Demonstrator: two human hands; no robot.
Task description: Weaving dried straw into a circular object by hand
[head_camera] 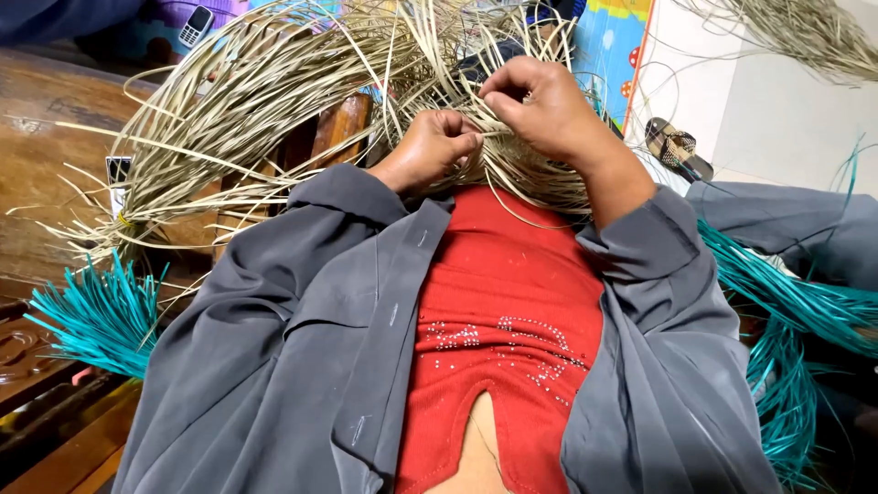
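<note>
My left hand (430,146) pinches pale straw-coloured reed strips (274,101) just above my red top. My right hand (540,105) is closed on the same strips a little higher and to the right, thumb and fingers pressing them together. The two hands nearly touch at the woven patch of strips (521,169) on my lap. Long loose ends fan out up and to the left. Grey sleeves cover both forearms.
A bundle of teal strips (96,320) lies at the lower left, another teal bundle (786,311) at the right. A wooden bench (46,137) runs along the left. A small phone (195,26) lies at the top left, a sandal (677,146) on the pale floor.
</note>
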